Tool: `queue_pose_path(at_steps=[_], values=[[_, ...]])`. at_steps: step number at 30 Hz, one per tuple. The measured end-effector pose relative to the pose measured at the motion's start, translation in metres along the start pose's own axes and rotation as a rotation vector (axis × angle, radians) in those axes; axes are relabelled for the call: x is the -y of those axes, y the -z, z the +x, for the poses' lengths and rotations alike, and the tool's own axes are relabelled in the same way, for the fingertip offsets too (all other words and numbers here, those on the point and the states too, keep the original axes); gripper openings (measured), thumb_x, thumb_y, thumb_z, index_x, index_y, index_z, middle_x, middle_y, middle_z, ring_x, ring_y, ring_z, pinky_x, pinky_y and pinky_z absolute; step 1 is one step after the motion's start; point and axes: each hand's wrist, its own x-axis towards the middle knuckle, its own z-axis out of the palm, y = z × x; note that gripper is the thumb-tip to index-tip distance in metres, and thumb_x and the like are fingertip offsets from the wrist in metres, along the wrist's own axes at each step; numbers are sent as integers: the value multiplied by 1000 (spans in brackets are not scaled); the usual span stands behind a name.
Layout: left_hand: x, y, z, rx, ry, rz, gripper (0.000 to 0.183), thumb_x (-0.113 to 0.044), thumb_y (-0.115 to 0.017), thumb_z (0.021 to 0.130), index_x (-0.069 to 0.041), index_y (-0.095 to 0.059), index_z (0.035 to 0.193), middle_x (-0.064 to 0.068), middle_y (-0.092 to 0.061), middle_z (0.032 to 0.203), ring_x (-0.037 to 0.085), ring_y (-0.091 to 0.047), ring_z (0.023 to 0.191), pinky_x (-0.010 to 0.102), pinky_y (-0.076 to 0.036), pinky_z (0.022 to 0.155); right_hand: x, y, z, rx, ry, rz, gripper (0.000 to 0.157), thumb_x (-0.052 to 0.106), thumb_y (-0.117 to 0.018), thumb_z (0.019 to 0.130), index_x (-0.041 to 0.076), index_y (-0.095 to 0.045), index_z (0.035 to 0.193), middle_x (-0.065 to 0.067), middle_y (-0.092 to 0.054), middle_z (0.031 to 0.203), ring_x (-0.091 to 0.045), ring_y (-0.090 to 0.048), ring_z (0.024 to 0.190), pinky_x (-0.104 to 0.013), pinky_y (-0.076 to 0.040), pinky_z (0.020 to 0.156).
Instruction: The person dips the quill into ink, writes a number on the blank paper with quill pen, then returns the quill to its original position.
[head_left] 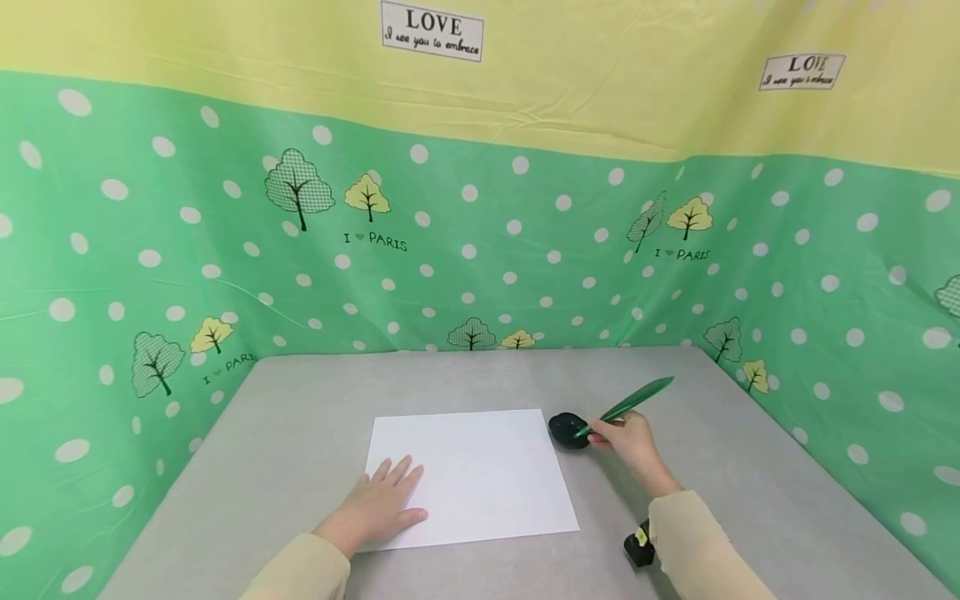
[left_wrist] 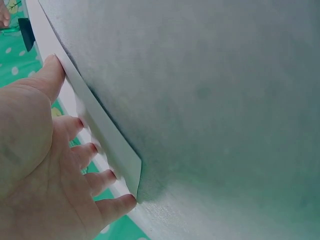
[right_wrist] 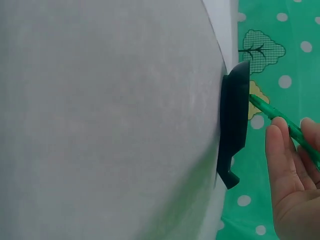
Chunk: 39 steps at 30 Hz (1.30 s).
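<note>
A white sheet of paper (head_left: 487, 475) lies flat on the grey table. My left hand (head_left: 378, 504) rests on its left part, fingers spread and straight; in the left wrist view the fingertips (left_wrist: 127, 201) touch the paper (left_wrist: 120, 156). To the right of the sheet sits a small black dish (head_left: 566, 422). My right hand (head_left: 633, 446) pinches a green pen (head_left: 637, 397) with a broad, leaf-like upper end. The pen's lower tip points at the dish, and in the right wrist view it is at about the height of the dish's rim (right_wrist: 247, 100).
A small black object with a yellow label (head_left: 639, 546) stands near the front right, partly hidden by the right sleeve (head_left: 705, 542). Green and yellow printed cloth (head_left: 517, 250) hangs behind the table (head_left: 315, 392) and along both sides.
</note>
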Motion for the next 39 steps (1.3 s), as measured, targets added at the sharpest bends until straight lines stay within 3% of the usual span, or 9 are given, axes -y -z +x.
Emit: queue_pose_path(at_steps=[12,25,33,39], values=[[3,-3,2,-8,-7,-7,71,-49,-54,87,-1,-40,137,22,-32,143,49,-23,128,67,-20,97,-3,0,0,-15,-8,-51,16,-4,-61,85,-14,-50,93,-16,-65,75,-16,-65,62,-30,-55,64],[-4,4,-2,6,12,-9,67,-45,-56,88,-1,-42,136,21,-31,143,48,-23,129,66,-20,98,-5,2,-1,-25,-16,-102,16,0,-62,85,-12,-53,91,-17,-66,75,-21,-67,66,-30,-55,65],[-5,5,-2,-6,3,-3,67,-45,-55,88,-1,-42,136,22,-31,143,48,-23,128,66,-20,98,7,5,-3,-21,12,-67,16,0,-62,86,-12,-54,92,-17,-66,77,-20,-66,67,-36,-55,69],[-4,4,-2,0,19,-5,67,-45,-56,87,-1,-42,136,21,-31,143,48,-22,129,65,-19,99,27,-5,-2,-16,33,-73,15,0,-61,86,-13,-55,92,-15,-66,76,-17,-66,65,-29,-55,64]])
